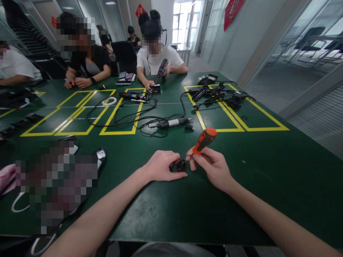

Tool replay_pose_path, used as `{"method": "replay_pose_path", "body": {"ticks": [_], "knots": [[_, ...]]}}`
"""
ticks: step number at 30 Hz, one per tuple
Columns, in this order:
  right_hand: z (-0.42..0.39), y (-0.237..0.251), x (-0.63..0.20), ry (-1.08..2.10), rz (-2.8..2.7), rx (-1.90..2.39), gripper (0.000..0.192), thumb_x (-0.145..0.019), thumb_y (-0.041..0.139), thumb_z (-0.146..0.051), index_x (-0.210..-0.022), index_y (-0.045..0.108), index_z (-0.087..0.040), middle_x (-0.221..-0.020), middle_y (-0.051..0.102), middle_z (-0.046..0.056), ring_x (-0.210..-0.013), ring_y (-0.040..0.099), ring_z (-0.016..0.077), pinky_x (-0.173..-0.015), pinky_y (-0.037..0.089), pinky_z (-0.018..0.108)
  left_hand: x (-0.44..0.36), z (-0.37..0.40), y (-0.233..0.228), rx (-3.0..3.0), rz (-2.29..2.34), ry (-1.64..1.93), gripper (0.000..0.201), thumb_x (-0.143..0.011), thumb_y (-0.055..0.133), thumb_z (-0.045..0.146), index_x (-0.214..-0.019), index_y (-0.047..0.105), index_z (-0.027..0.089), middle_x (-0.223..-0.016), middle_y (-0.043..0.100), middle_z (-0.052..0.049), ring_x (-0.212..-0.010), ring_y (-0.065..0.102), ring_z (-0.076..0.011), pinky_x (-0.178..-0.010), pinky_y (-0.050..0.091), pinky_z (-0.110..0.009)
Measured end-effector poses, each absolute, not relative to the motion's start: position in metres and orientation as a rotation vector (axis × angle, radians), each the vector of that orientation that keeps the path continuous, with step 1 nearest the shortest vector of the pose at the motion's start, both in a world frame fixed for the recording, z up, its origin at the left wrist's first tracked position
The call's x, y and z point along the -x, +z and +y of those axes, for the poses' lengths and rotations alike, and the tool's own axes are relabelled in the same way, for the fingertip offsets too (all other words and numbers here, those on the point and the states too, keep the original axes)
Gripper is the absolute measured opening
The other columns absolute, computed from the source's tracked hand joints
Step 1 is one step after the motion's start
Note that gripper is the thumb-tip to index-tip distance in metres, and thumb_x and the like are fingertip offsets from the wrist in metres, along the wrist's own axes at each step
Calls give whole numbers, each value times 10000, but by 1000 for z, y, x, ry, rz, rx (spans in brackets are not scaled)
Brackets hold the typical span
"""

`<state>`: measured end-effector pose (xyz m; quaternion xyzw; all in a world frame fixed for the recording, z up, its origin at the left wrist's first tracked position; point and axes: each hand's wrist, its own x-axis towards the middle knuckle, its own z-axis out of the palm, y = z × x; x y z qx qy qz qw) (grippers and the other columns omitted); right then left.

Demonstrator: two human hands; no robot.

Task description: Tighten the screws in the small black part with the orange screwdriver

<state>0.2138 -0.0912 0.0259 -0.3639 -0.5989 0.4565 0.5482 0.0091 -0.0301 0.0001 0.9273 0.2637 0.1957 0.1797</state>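
A screwdriver [205,141] with an orange and dark grey handle is gripped in my right hand [214,167]. Its handle leans up and to the right; the tip is hard to make out near my fingers. My left hand [163,166] rests on the green table, thumb and fingers curled around a small black round part [181,165]. That part stands on the table with an opening on top, just left of my right fingertips. What kind of part it is, I cannot tell.
Beyond my hands lie a grey-black pen-shaped electric tool [173,123], a small black piece [189,127] and looping cables. Tangled black cables [222,94] lie at the back right. Opposite, a person [154,53] holds a power drill [162,67]. Blurred-out items [66,185] lie left.
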Motion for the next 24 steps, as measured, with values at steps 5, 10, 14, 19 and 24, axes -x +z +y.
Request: {"method": "replay_pose_path", "body": {"ticks": [5,10,14,19,24], "knots": [[-92,23,-214,1055,-1375,896,279,-893,777,-466,-907,675,-207,-786,732,45,-605,631,142,-590,580,290,-8,-30,2,-2609,706,569,449,-852,723,595,-753,535,199,-659,559,30,-596,519,-124,-566,314,-260],[-90,26,-217,1006,-1429,934,312,-876,789,-485,-803,695,-196,-752,689,35,-597,604,138,-581,553,287,-8,-30,3,-2597,681,575,442,-857,713,581,-746,529,195,-653,550,32,-593,518,-121,-567,326,-252],[-90,27,-215,1032,-1474,903,337,-956,686,-511,-829,709,-199,-728,665,27,-561,591,132,-559,530,291,-9,-31,4,-2612,711,559,386,-887,702,523,-761,544,194,-663,553,31,-606,523,-124,-581,335,-254],[-93,24,-212,1029,-1410,867,332,-918,725,-544,-974,649,-225,-803,732,36,-574,624,141,-576,565,299,-10,-31,4,-2614,759,519,387,-925,668,544,-799,573,191,-700,581,21,-626,543,-126,-584,346,-253],[-92,24,-213,964,-1401,953,277,-916,747,-463,-848,652,-212,-749,741,39,-565,620,137,-552,554,279,-9,-31,2,-2592,713,549,342,-936,671,514,-902,638,175,-768,646,2,-674,586,-132,-617,378,-248]]}}
